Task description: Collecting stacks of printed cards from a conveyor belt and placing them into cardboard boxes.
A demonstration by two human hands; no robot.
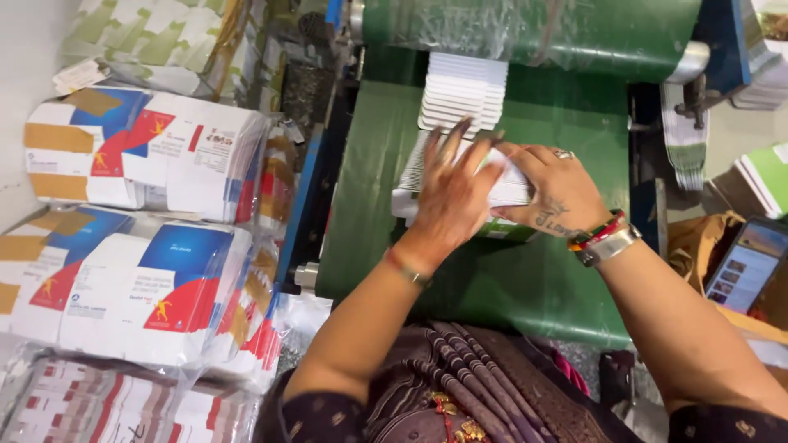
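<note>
A wide green conveyor belt (525,279) runs away from the person toward a green roller wrapped in clear plastic film (525,29). To the left of the belt, plastic-wrapped bundles of white, blue and red printed flat cartons (139,287) are stacked in several piles, and another wrapped bundle with a green-and-white pattern (156,37) stands behind them. On the belt, a shingled row of flat white cardboard carton blanks (461,90) trails down from the roller to the hands. The left hand (451,201) lies flat on top of the near end of the row, fingers spread and pressing down, a thin bangle at the wrist. The right hand (550,193), with a ring, a tattoo and a multicoloured band beside a metal watch, cups the right side of the same batch of blanks, its grip closed around the stack's edge. At the far right, a smartphone with a lit screen (745,267) rests tilted on brown paper (698,242), well apart from the belt.
</note>
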